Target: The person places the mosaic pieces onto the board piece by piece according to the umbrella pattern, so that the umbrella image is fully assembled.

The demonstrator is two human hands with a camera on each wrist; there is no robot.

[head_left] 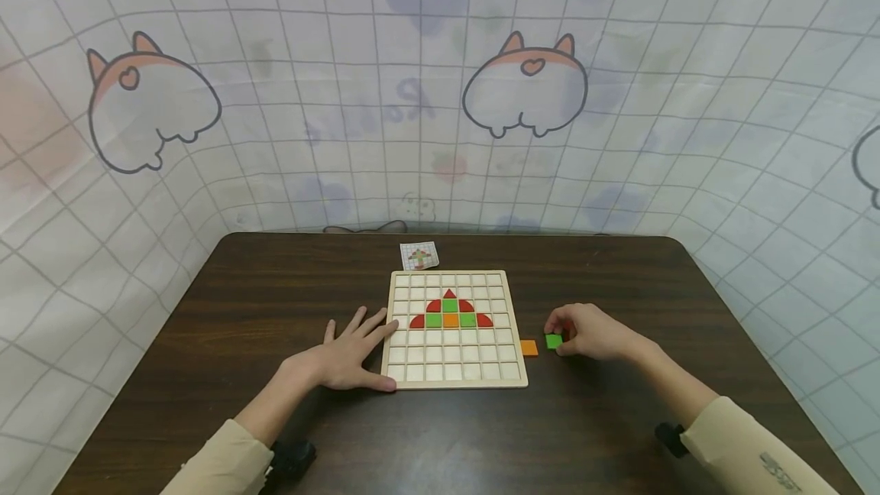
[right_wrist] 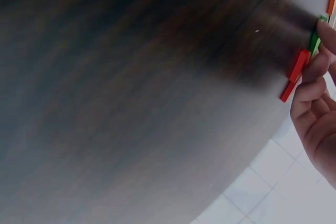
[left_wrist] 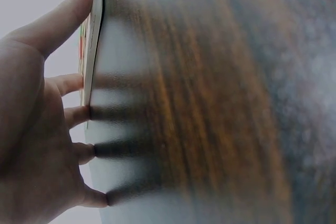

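A pale wooden grid board (head_left: 450, 367) lies flat on the table, with red, green and orange tiles set in its upper half. At its left edge rests my left hand (head_left: 349, 355), fingers spread, thumb at the near corner and index fingertip over the frame. To the right of the board, my right hand (head_left: 594, 333) pinches a green square tile (head_left: 554, 341) between thumb and fingers. Two red pieces (right_wrist: 298, 66) lie close under that hand in the right wrist view. An orange square tile (head_left: 528, 347) sits against the board's right edge.
A small pattern card (head_left: 419, 256) lies behind the board, printed with a similar coloured shape. The dark wooden table (head_left: 289, 281) ends at a cloth backdrop (head_left: 330, 98) with grid lines. A thin cable (head_left: 367, 230) runs along the back edge.
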